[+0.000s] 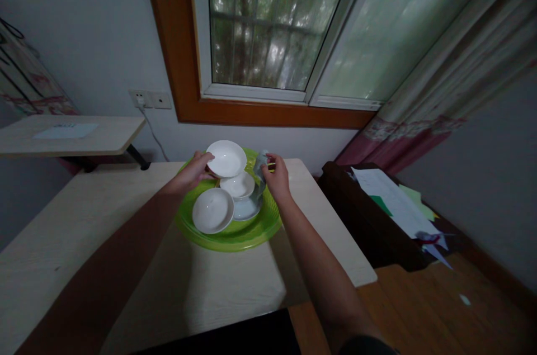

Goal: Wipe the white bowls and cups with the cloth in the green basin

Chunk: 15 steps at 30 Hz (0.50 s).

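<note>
My left hand is closed on the rim of a white bowl, holding it tilted over the far left part of a green basin. In my right hand is a crumpled grey cloth, pinched at the basin's right side; its lower end hangs towards the dishes. A smaller white bowl sits just below the held bowl. Another white bowl lies at the near left in the basin. Beside it is a white dish, partly covered by the small bowl and the cloth.
The basin stands on a pale wooden table against the wall under a window. A raised shelf is at the left, near a wall socket with a plugged cable. Papers lie on a dark piece of furniture at the right.
</note>
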Available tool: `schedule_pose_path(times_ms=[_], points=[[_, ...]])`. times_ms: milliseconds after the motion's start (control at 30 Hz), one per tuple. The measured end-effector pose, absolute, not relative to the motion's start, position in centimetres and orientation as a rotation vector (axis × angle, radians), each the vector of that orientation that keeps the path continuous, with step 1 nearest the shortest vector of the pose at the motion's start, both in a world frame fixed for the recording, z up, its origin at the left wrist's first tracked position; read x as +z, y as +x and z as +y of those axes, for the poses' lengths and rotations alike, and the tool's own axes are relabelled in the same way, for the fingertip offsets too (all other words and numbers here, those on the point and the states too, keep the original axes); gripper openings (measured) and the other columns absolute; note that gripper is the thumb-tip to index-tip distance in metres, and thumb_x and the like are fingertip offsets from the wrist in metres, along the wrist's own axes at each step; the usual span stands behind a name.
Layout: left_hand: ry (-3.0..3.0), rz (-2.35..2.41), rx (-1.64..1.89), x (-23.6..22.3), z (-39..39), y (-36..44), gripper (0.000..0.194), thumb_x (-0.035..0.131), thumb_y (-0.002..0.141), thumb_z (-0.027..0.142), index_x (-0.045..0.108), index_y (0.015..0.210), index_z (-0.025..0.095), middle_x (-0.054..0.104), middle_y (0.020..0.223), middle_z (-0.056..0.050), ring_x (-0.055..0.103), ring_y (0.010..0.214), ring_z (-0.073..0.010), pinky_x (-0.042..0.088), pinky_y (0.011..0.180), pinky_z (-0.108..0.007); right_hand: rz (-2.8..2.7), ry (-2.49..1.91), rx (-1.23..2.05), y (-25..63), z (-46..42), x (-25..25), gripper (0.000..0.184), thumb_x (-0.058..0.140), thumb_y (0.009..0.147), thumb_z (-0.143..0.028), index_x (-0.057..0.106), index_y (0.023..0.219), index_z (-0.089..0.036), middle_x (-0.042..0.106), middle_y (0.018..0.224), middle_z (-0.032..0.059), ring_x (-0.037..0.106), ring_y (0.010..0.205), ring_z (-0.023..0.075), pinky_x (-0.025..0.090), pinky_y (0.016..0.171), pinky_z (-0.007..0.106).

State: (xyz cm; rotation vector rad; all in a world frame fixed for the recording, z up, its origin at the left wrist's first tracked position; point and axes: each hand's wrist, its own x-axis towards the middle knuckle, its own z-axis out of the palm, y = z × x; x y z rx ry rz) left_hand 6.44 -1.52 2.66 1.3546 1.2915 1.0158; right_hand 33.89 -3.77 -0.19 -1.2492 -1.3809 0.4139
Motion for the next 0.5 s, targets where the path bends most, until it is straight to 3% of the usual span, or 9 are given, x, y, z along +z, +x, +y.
schedule_pose_path(times_ms=[233, 500], points=[[1.261, 1.311, 0.953, 3.0, -2.2, 7.2, 0.031, 0.052, 0.097, 0.046, 0.045, 0.118, 0.024, 0.066, 0.117, -0.009, 0.07, 0.087, -0.0193, 0.063, 0.072, -0.034, -1.507, -1.244, 0.304, 33.4, -4.2, 0.3, 0.03, 0.061, 0.082, -0.033, 0.065, 0.11, -0.021, 0.063, 0.096, 0.0051, 0.063, 0.086, 0.0217, 0.054, 0.085, 0.038], [1.334, 1.344, 0.904, 4.6, -3.1, 8.5, 0.036, 0.05, 0.098, 0.049, 0.052, 0.123, 0.023, 0.073, 0.105, -0.007, 0.072, 0.089, -0.0215, 0.061, 0.072, -0.034, -1.82, -1.13, 0.256, 30.4, -3.5, 2.5, 0.025, 0.061, 0.086, -0.023, 0.064, 0.112, -0.024, 0.065, 0.098, 0.0054, 0.061, 0.086, 0.0217, 0.052, 0.082, 0.036]])
